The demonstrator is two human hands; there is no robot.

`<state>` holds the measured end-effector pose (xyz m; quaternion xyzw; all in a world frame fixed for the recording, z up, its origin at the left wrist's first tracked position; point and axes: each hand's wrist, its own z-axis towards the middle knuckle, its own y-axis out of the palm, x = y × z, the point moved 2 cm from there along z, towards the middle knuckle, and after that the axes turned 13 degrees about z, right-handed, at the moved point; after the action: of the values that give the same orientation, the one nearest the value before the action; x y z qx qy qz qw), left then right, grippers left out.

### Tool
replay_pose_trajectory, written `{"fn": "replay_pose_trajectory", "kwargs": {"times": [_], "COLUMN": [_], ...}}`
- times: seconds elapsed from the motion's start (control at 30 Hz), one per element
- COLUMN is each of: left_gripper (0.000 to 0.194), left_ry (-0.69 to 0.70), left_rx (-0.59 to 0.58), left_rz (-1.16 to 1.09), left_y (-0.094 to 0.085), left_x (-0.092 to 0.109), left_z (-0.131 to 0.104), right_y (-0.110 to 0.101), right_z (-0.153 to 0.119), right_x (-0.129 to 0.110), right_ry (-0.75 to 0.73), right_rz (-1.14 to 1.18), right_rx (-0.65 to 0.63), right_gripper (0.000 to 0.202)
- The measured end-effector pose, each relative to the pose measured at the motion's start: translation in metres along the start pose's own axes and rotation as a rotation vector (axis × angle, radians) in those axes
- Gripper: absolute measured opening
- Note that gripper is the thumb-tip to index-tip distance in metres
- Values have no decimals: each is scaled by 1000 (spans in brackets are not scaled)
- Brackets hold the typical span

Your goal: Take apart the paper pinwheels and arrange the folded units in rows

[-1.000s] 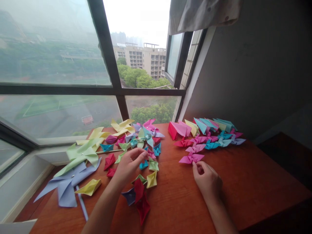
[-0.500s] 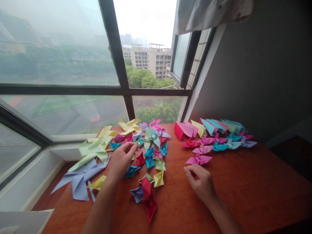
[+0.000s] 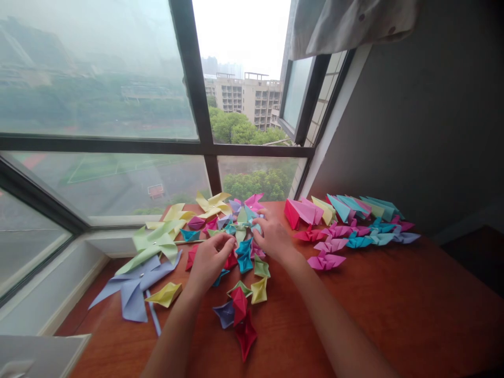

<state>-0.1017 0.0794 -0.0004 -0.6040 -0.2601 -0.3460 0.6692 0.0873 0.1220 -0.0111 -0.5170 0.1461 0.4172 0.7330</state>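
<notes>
My left hand [image 3: 212, 258] is closed in a pinch beside a light green and pale blue pinwheel [image 3: 241, 231]. What its fingertips hold, if anything, is too small to make out. From the other side my right hand [image 3: 273, 239] reaches over that pinwheel, fingers bent and apart, the tips at its pale blue petals. Folded paper boats lie around and below the hands, among them a blue one [image 3: 244, 256], a yellow one [image 3: 259, 290] and a red one [image 3: 245, 336]. A red boat [image 3: 191, 257] and others are partly hidden by my left hand.
Pinwheels in yellow [image 3: 213, 205], green [image 3: 155, 244] and lavender [image 3: 136, 286] spread along the left of the wooden table [image 3: 378, 315]. Paper planes [image 3: 309, 211] and rows of paper cranes [image 3: 326, 261] stand at the back right. Behind is a window [image 3: 153, 147] with one open pane.
My right hand has moved left and away from me, from beside the pink cranes to the pinwheel. My left hand has shifted slightly right and nearer. The view has turned a little left.
</notes>
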Motion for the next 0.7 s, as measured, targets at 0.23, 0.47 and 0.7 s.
{"fn": "replay_pose_trajectory", "kwargs": {"times": [0.23,0.47,0.7], "left_gripper": [27,26,37], "left_ry": [0,-33,-21], "left_rx": [8,40,-23], "left_rz": [9,6,-76], "left_y": [0,-2,7], "left_x": [4,2,2], "left_z": [-2,-2,-1], "right_y": [5,-12,-13], "right_z": [17,6,-45], "right_x": [9,0,-20], "right_ry": [-86,-139,-227], "right_rz": [69,169,294], "right_rx": [-107,67,253], "right_gripper": [24,33,40]}}
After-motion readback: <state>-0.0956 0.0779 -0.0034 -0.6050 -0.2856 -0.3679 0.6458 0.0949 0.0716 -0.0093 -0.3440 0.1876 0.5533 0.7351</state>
